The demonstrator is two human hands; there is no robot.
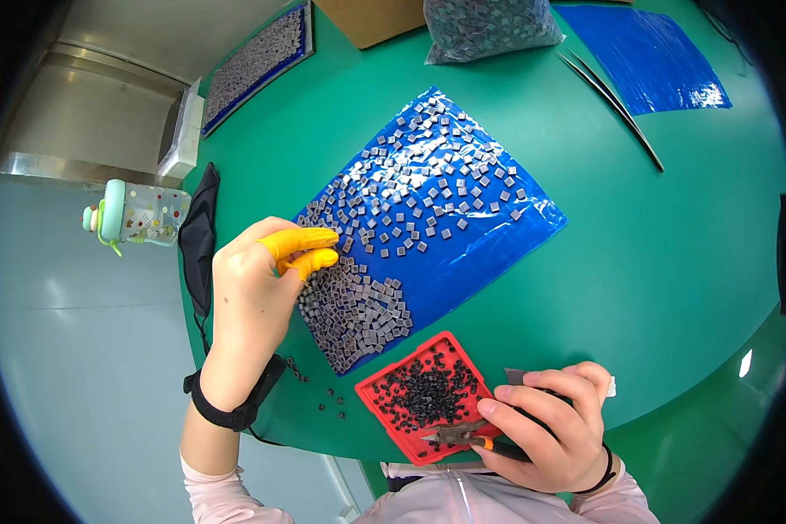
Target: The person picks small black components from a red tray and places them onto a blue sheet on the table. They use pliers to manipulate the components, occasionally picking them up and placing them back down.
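My left hand [262, 275], with yellow finger cots on thumb and forefinger, pinches over the left edge of a blue plastic sheet [476, 275]. Whether a piece sits between those fingertips cannot be made out. Small grey square pieces [358, 314] lie densely heaped below that hand and scattered singly toward the sheet's far corner. At the lower right, my right hand [550, 428] is closed round nippers [454, 433] with dark and orange handles. Their jaws point left over a red tray [385, 424] holding many tiny black parts [430, 395].
Tweezers [616, 109] lie at the far right beside another blue sheet [651, 61]. A bag of pieces [493, 31], a cardboard box [367, 19] and a filled panel [258, 65] stand at the back. Left are a black cloth [199, 236] and a bottle [153, 214]. Loose bits [332, 402] lie near the tray.
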